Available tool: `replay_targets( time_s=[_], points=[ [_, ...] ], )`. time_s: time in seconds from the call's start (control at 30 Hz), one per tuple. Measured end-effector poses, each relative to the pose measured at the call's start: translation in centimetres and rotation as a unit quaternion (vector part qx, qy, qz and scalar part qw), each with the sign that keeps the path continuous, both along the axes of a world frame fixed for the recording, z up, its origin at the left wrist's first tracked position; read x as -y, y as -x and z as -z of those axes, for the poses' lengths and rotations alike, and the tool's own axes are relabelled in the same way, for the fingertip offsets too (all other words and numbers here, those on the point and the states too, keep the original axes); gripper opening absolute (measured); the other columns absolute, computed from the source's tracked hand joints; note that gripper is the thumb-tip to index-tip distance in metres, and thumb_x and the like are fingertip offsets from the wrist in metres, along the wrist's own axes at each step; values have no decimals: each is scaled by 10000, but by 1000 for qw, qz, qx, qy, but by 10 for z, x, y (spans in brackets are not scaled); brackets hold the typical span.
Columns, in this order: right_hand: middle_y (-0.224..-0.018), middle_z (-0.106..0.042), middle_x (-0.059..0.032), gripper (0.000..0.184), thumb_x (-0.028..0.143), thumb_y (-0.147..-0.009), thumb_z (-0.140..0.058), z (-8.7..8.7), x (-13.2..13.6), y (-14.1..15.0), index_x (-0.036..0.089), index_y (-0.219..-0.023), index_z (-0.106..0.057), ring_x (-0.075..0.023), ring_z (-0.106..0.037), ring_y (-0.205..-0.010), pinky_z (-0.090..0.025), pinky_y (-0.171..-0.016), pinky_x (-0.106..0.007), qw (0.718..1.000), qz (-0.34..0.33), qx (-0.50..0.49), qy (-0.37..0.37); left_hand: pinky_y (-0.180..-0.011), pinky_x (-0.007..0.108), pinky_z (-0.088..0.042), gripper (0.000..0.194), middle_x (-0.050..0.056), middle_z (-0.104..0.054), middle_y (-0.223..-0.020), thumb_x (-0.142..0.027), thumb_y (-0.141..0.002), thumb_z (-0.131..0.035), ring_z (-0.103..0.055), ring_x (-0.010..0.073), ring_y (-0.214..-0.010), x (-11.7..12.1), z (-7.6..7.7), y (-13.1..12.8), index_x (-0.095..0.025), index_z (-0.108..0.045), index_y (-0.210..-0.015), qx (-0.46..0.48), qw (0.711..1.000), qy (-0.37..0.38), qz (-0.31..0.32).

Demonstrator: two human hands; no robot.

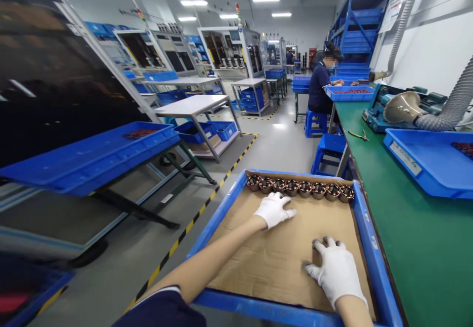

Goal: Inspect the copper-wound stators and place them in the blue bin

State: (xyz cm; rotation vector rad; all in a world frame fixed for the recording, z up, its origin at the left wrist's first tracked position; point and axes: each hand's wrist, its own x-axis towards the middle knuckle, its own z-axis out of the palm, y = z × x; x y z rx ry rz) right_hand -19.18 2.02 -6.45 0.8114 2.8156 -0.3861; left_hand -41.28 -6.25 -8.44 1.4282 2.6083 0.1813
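A single row of several copper-wound motor stators (305, 189) stands along the far wall of a blue tray (212, 228). Brown cardboard (269, 263) lines the tray's bottom. My left hand (275, 209), in a white glove, is just on the near side of the row, fingers spread and nothing visible in them. Over the cardboard at the near right is my right hand (334, 270), gloved too, its darkened fingertips apart and slightly bent. I see no object in it. The space under both palms is hidden.
A green workbench (410, 228) runs along the right, bearing cutting pliers (358, 135), a blue tray (424, 157) and an extraction funnel (402, 107). A person (320, 83) sits farther down the bench. Blue stools (328, 144) stand beside it. Another long blue tray (92, 157) is at left.
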Motion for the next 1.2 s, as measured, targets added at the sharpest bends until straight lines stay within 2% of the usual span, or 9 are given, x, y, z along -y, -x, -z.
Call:
replay_targets(
  time_s=[0.17, 0.33, 0.43, 0.53, 0.6, 0.73, 0.83, 1.0, 1.2],
  points=[
    [-1183, -565, -117, 583, 494, -650, -636, 2, 0, 1, 251, -1178, -585, -343, -512, -988, -422, -759, -410, 1000, -4, 14, -9, -840, 453, -397, 627, 125, -476, -1030, -727, -747, -411, -457, 343, -999, 8, 6, 17, -313, -503, -1209, -13, 998, 7, -61],
    [-1179, -570, -117, 606, 507, -630, -642, 0, 1, 1, 249, -1176, -589, -345, -513, -981, -426, -754, -407, 1000, -6, 13, -15, -902, 426, -356, 612, 122, -471, -1050, -694, -787, -371, -440, 318, -1038, 10, 7, 11, -304, -460, -1250, -12, 998, 3, -65],
    [-1174, -573, -117, 582, 506, -643, -635, 0, 1, 1, 252, -1165, -596, -347, -511, -991, -424, -761, -410, 1000, -3, 2, -16, -886, 424, -373, 622, 128, -483, -1063, -695, -767, -402, -447, 327, -1038, 26, 3, 13, -294, -481, -1235, -5, 997, 17, -71],
    [-1177, -574, -112, 568, 513, -649, -631, 0, 1, 1, 259, -1156, -602, -351, -509, -993, -423, -760, -417, 1000, 0, 4, -13, -876, 496, -367, 625, 156, -474, -1079, -698, -760, -403, -424, 380, -1060, 44, 0, 28, -264, -524, -1193, -14, 993, 29, -112],
    [-1190, -567, -114, 578, 512, -644, -637, 1, 1, 2, 258, -1162, -597, -356, -504, -1003, -422, -760, -420, 1000, 0, 6, -13, -915, 491, -346, 617, 154, -455, -1119, -682, -777, -394, -390, 373, -1110, 54, 0, 40, -252, -515, -1201, -17, 993, 28, -117],
    [-1188, -567, -116, 594, 488, -626, -661, -1, 1, 1, 248, -1165, -593, -353, -500, -999, -422, -752, -412, 1000, -3, 4, -9, -1006, 421, -289, 618, 137, -391, -1253, -652, -797, -401, -332, 324, -1203, 66, 5, 56, -256, -446, -1271, -1, 997, 43, -66],
    [-1188, -566, -118, 589, 487, -634, -662, -3, 1, -2, 245, -1166, -592, -351, -494, -1003, -420, -755, -408, 1000, -4, 1, -6, -1027, 453, -261, 776, 153, -306, -1356, -687, -717, -494, -265, 365, -1255, 73, 7, 58, -248, -351, -1340, 19, 996, 81, -17],
    [-1221, -545, -125, 571, 495, -676, -640, -4, 1, -4, 239, -1184, -581, -358, -455, -1066, -402, -790, -414, 1000, 0, 4, -1, -1069, 508, -122, 975, 167, -169, -1442, -699, -627, -575, -71, 401, -1319, 83, 9, 48, -198, -231, -1390, 10, 992, 121, 39],
    [-1258, -521, -115, 547, 490, -697, -627, -4, 1, -6, 252, -1186, -578, -359, -459, -1058, -400, -789, -419, 1000, -7, 9, 10, -1067, 526, -116, 1103, 229, -89, -1444, -679, -567, -637, -22, 412, -1319, 94, 5, 26, -120, -174, -1398, 0, 986, 152, 61]
  ],
)
